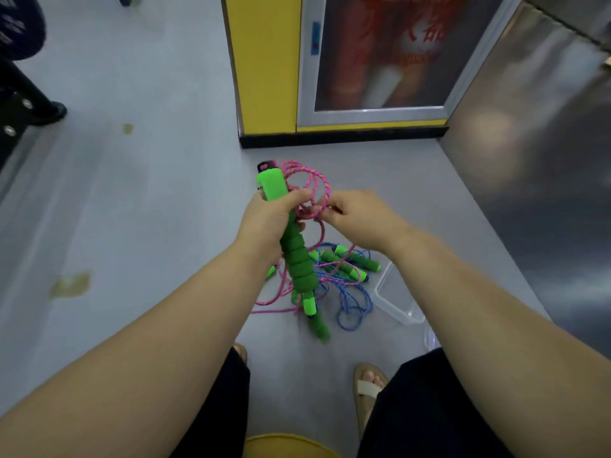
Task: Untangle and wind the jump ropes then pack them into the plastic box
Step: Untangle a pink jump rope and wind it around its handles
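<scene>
My left hand grips a green foam jump-rope handle held upright above the floor. Loops of pink rope curl around the handle's top. My right hand pinches the pink rope just right of the handle. More pink rope hangs down to a tangled pile on the floor, where a blue rope and several other green handles lie. A clear plastic box sits on the floor right of the pile, partly hidden by my right forearm.
A yellow wall with a framed poster stands ahead. A metal panel rises at the right. Another person's dark trouser leg and shoe are at the far left. My sandalled feet and a yellow seat edge show below.
</scene>
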Demonstrator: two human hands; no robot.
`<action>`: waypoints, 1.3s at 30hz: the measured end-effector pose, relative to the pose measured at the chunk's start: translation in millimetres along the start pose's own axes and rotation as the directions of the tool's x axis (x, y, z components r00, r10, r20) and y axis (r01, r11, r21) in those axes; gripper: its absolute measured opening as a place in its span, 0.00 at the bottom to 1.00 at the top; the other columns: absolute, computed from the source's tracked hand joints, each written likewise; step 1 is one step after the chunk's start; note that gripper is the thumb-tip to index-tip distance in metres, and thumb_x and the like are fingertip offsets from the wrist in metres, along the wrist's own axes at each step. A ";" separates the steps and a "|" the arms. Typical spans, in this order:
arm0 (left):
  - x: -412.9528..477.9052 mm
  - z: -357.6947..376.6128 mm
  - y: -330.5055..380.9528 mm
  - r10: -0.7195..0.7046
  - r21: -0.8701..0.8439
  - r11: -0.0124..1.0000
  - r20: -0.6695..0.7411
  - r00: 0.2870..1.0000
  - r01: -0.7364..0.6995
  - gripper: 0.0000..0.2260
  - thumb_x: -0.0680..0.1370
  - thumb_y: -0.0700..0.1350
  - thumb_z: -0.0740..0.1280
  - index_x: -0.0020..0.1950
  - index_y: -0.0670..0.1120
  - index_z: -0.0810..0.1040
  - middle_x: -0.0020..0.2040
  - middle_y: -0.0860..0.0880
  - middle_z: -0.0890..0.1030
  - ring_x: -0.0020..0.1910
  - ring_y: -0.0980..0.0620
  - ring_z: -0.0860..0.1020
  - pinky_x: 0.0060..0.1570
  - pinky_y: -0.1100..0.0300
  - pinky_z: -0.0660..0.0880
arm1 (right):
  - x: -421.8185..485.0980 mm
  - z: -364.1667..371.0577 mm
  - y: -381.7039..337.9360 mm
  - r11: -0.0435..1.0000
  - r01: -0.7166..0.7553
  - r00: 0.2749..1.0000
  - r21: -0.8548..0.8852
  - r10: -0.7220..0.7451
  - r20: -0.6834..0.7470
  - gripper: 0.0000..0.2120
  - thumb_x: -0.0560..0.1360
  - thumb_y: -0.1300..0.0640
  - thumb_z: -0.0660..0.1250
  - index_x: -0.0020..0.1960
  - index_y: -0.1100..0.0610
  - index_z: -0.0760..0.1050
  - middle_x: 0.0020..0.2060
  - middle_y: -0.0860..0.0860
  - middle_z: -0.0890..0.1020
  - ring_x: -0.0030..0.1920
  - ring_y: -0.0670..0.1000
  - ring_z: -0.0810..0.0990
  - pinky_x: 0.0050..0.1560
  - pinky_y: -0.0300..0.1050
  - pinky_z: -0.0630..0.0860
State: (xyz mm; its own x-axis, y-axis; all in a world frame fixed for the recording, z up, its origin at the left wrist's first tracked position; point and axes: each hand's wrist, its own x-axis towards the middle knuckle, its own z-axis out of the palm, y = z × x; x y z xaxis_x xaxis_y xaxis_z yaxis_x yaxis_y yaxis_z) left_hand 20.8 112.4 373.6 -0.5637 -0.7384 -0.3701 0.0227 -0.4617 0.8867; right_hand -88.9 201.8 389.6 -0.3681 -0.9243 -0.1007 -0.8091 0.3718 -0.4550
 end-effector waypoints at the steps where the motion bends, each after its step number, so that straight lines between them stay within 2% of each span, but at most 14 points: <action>1: -0.6 -2.3 -2.0 -0.004 0.031 1.000 0.016 1.000 0.004 0.10 0.72 0.39 0.72 0.46 0.44 0.72 0.33 0.49 0.77 0.25 0.57 0.76 0.28 0.63 0.72 | -3.4 -0.2 -4.5 0.999 0.005 1.000 -0.034 -0.005 0.012 0.12 0.80 0.49 0.58 0.49 0.54 0.77 0.37 0.50 0.75 0.41 0.52 0.72 0.36 0.44 0.58; 5: -4.2 -7.9 -12.2 -0.116 0.064 0.992 0.047 0.992 0.113 0.10 0.70 0.40 0.73 0.41 0.44 0.72 0.30 0.49 0.76 0.26 0.55 0.73 0.28 0.63 0.72 | -8.4 4.6 -13.8 0.958 0.087 0.992 -0.275 -0.059 0.109 0.15 0.79 0.46 0.57 0.49 0.55 0.77 0.38 0.53 0.77 0.40 0.54 0.72 0.37 0.44 0.61; 8: -5.6 -6.5 -11.6 -0.150 -0.068 0.987 -0.072 0.986 0.145 0.09 0.72 0.32 0.67 0.37 0.43 0.71 0.30 0.45 0.73 0.27 0.51 0.71 0.24 0.65 0.70 | -14.8 13.2 -11.4 0.999 0.038 0.996 -0.035 -0.035 0.086 0.12 0.77 0.46 0.60 0.41 0.51 0.75 0.34 0.49 0.74 0.37 0.51 0.71 0.36 0.46 0.63; 11: -2.6 -7.9 0.2 -0.147 -0.213 0.969 -0.094 0.985 0.124 0.06 0.73 0.32 0.63 0.41 0.42 0.70 0.31 0.45 0.73 0.26 0.52 0.72 0.23 0.66 0.70 | -23.7 30.8 12.9 0.949 -0.140 0.988 0.283 0.115 0.103 0.11 0.76 0.47 0.65 0.37 0.50 0.72 0.32 0.49 0.75 0.34 0.48 0.71 0.37 0.45 0.67; 14: -7.4 -7.1 15.0 -0.161 -0.276 0.950 -0.024 0.987 0.148 0.06 0.75 0.35 0.61 0.39 0.43 0.70 0.24 0.50 0.74 0.22 0.55 0.73 0.24 0.67 0.70 | -35.0 53.1 46.0 0.942 -0.291 0.936 0.167 0.244 0.254 0.10 0.78 0.51 0.62 0.42 0.55 0.73 0.34 0.49 0.74 0.38 0.50 0.71 0.36 0.40 0.66; 17: -17.6 -8.2 21.8 -0.175 -0.172 0.970 -0.015 0.984 0.170 0.08 0.75 0.35 0.61 0.36 0.43 0.70 0.21 0.51 0.73 0.20 0.55 0.72 0.29 0.63 0.70 | -41.5 66.3 73.4 0.923 -0.375 0.894 0.091 0.333 0.300 0.10 0.79 0.52 0.61 0.47 0.57 0.76 0.39 0.55 0.75 0.43 0.54 0.72 0.42 0.43 0.70; 19: -22.2 -11.4 22.0 -0.164 -0.118 0.980 -0.051 0.985 0.157 0.08 0.74 0.34 0.62 0.36 0.44 0.70 0.21 0.50 0.73 0.21 0.54 0.72 0.29 0.63 0.69 | -40.7 68.7 82.5 0.852 -0.450 0.889 0.268 0.397 0.229 0.10 0.79 0.54 0.59 0.45 0.57 0.76 0.42 0.57 0.79 0.45 0.55 0.76 0.49 0.51 0.75; 20: -22.9 -13.5 21.1 -0.132 -0.081 0.989 -0.086 0.988 0.125 0.09 0.73 0.34 0.63 0.36 0.44 0.70 0.22 0.50 0.73 0.22 0.54 0.71 0.29 0.63 0.69 | -39.5 66.6 82.8 0.782 -0.469 0.882 0.410 0.439 0.171 0.11 0.80 0.56 0.58 0.43 0.57 0.75 0.40 0.56 0.79 0.43 0.54 0.78 0.46 0.51 0.76; 22: -22.1 -19.9 19.9 -0.039 0.037 0.998 -0.177 0.983 0.047 0.10 0.72 0.33 0.65 0.36 0.45 0.69 0.26 0.50 0.72 0.25 0.53 0.70 0.29 0.63 0.69 | -31.7 56.9 77.7 0.685 -0.392 0.874 0.614 0.486 0.016 0.13 0.80 0.56 0.57 0.39 0.54 0.73 0.35 0.53 0.79 0.33 0.47 0.80 0.36 0.46 0.76; 28: -19.9 -20.4 12.9 0.126 0.354 0.934 -0.183 0.975 -0.055 0.12 0.71 0.43 0.73 0.49 0.45 0.72 0.39 0.48 0.77 0.29 0.55 0.73 0.31 0.62 0.73 | -8.5 1.7 32.9 0.759 -0.049 0.851 0.649 0.371 -0.371 0.13 0.81 0.54 0.55 0.39 0.52 0.71 0.30 0.51 0.75 0.23 0.40 0.71 0.25 0.31 0.66; 31: -20.3 -11.3 13.2 0.158 0.352 0.928 -0.068 0.985 -0.124 0.17 0.68 0.48 0.76 0.48 0.46 0.72 0.39 0.49 0.78 0.30 0.55 0.74 0.36 0.60 0.74 | -5.1 -4.2 13.7 0.801 0.016 0.903 0.599 0.246 -0.352 0.13 0.81 0.54 0.56 0.39 0.52 0.72 0.29 0.50 0.74 0.22 0.41 0.70 0.25 0.32 0.67; 35: -24.6 5.0 4.2 0.066 0.373 0.916 0.221 0.973 -0.147 0.15 0.68 0.37 0.75 0.43 0.49 0.71 0.33 0.53 0.76 0.25 0.60 0.73 0.31 0.66 0.72 | -4.5 -2.2 -4.4 0.886 0.064 0.932 0.459 0.111 -0.346 0.15 0.81 0.56 0.57 0.43 0.66 0.74 0.33 0.61 0.78 0.31 0.45 0.73 0.36 0.44 0.73; 37: -21.4 7.5 -5.2 0.029 0.412 0.904 0.199 0.980 -0.110 0.13 0.69 0.34 0.73 0.42 0.48 0.72 0.32 0.52 0.77 0.24 0.60 0.72 0.29 0.66 0.70 | -5.0 -2.4 -8.1 0.829 0.083 0.933 0.553 0.131 -0.335 0.14 0.80 0.57 0.58 0.44 0.67 0.74 0.34 0.63 0.79 0.32 0.47 0.75 0.37 0.45 0.75; 39: -15.7 5.8 -12.1 0.024 0.387 0.920 0.110 0.994 -0.065 0.10 0.70 0.35 0.71 0.43 0.47 0.73 0.34 0.49 0.78 0.25 0.57 0.72 0.29 0.64 0.70 | -6.5 0.6 -2.9 0.703 0.100 0.944 0.704 0.157 -0.291 0.08 0.80 0.59 0.59 0.46 0.59 0.75 0.35 0.55 0.79 0.30 0.43 0.77 0.37 0.39 0.78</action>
State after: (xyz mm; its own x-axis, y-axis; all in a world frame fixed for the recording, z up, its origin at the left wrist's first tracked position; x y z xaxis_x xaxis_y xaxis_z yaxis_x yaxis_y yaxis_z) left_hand 24.6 132.4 370.3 -0.6505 -0.6905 -0.3164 -0.2624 -0.1866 0.9467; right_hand -83.9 206.7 391.0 -0.6081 -0.7886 0.0912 -0.2833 0.1082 -0.9529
